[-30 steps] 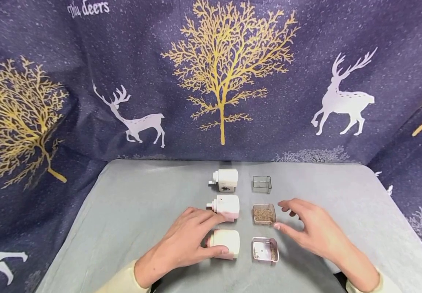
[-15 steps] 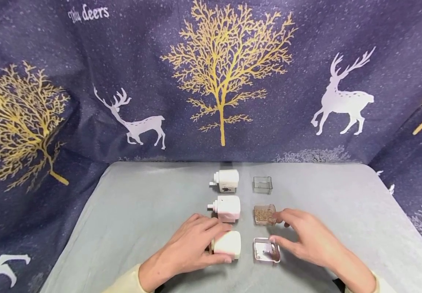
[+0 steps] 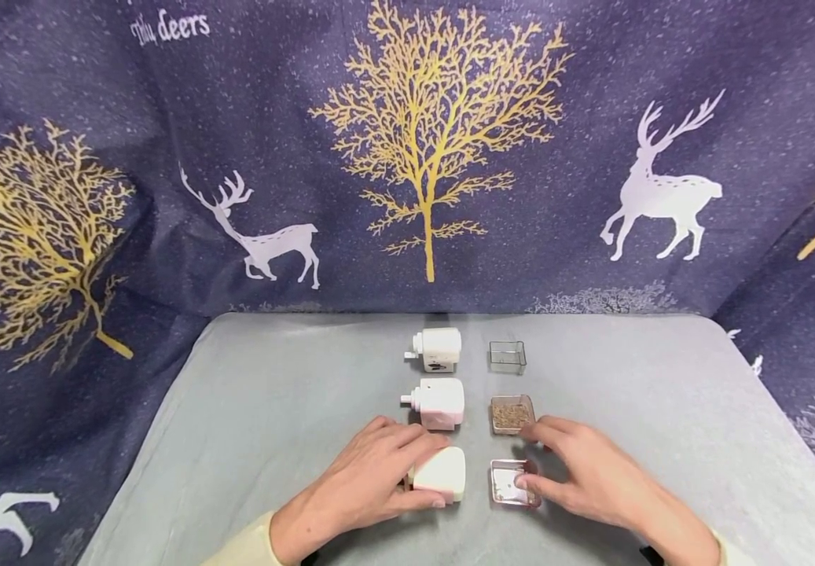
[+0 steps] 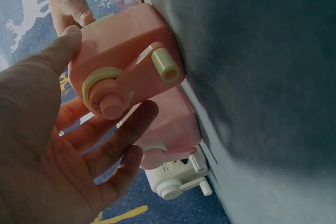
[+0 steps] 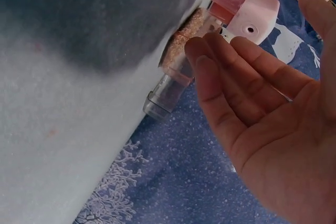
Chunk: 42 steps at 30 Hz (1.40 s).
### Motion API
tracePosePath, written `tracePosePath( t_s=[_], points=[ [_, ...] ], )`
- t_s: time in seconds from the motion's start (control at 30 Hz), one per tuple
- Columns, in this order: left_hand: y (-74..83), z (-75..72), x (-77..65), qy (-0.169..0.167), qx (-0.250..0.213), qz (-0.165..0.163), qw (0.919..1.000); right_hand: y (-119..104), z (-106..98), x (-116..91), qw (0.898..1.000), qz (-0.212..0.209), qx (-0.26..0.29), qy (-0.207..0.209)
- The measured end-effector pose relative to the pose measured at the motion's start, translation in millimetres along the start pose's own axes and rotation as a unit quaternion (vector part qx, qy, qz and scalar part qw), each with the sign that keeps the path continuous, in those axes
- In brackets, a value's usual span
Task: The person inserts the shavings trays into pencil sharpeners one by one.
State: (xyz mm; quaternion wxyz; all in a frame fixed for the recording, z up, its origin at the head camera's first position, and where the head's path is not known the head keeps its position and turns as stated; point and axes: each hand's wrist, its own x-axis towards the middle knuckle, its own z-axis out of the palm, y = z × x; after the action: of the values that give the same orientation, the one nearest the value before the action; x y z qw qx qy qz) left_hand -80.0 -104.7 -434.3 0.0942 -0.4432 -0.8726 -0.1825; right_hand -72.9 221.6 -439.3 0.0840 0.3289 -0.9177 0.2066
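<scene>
A pink hand-crank pencil sharpener with a cream back (image 3: 442, 474) stands nearest on the grey table. My left hand (image 3: 365, 478) holds it between thumb and index finger, and its crank faces my palm in the left wrist view. A pink-and-white sharpener (image 3: 442, 402) and a white one (image 3: 441, 348) stand behind it in a row. To their right lie three clear shavings drawers. My right hand (image 3: 591, 475) hovers with loosely bent fingers around the nearest drawer (image 3: 502, 489), its thumb overlapping that drawer. The fingertips are beside the middle drawer (image 3: 509, 414), which contains brown shavings.
The far drawer (image 3: 507, 356) has a dark rim and stands beside the white sharpener. A grey cloth covers the table (image 3: 294, 369). Behind it hangs a dark blue curtain (image 3: 365, 267) printed with deer and golden trees.
My left hand has moved slightly right and settled around the nearest sharpener. My right hand has moved left and nearer, from beside the middle drawer to over the nearest drawer.
</scene>
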Motion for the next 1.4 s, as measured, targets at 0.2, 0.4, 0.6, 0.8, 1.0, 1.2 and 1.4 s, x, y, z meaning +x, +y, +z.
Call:
tracePosePath(
  t_s=[0.2, 0.4, 0.6, 0.8, 1.0, 1.2, 1.4],
  points=[
    [0.5, 1.9, -0.2, 0.001, 0.003, 0.001, 1.0000, -0.5, 2.5, -4.5, 1.000, -0.003, -0.015, -0.028],
    [1.4, 2.6, -0.3, 0.003, 0.009, 0.000, 1.0000, -0.6, 5.1, -5.8, 0.999, -0.027, -0.005, -0.030],
    [2.1, 2.3, -0.8, 0.003, 0.008, -0.003, 1.0000, -3.3, 4.9, -7.1, 0.998, -0.018, 0.007, -0.051],
    [2.3, 2.7, -1.0, 0.004, -0.001, -0.015, 0.9999, -5.7, 6.0, -9.2, 0.997, -0.011, 0.017, -0.071],
    [1.9, 3.4, -1.4, 0.010, 0.005, -0.011, 0.9999, -6.4, 7.9, -8.8, 0.998, -0.020, 0.009, -0.066],
    [1.2, 4.2, -1.6, 0.009, -0.001, -0.016, 0.9998, -7.1, 7.9, -8.1, 0.997, -0.020, 0.014, -0.070],
    [0.4, 4.3, -2.2, 0.015, 0.003, -0.009, 0.9998, -7.7, 7.2, -6.0, 0.997, -0.029, 0.025, -0.067]
  ],
)
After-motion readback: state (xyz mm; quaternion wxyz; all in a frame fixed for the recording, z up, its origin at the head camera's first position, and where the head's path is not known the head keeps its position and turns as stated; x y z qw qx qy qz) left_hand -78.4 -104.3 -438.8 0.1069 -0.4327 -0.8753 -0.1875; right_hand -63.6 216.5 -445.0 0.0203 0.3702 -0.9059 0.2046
